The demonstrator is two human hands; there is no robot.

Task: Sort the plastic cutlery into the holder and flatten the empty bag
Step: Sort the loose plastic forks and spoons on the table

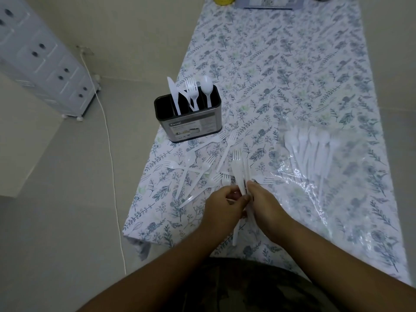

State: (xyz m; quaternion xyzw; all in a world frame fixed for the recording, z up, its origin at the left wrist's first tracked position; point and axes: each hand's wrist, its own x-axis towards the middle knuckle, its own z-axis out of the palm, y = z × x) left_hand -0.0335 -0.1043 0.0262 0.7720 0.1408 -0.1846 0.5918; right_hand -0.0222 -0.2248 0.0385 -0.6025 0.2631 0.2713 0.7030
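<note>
A dark metal cutlery holder [191,129] stands near the table's left edge with a white knife, forks and a spoon upright in its compartments. Several loose white plastic forks [202,167] lie scattered in front of it. My left hand [222,208] and my right hand [267,210] meet over the table's near part, both gripping a small bundle of white cutlery [239,170] that points away from me. A clear plastic bag [319,167] lies to the right, with several white pieces inside it.
A floral tablecloth [281,75] covers the table. At the far end sit a yellow object [224,0] and a blue-grey box [266,2]. On the floor at left stand a white drawer unit [45,64] and a white cable [110,154].
</note>
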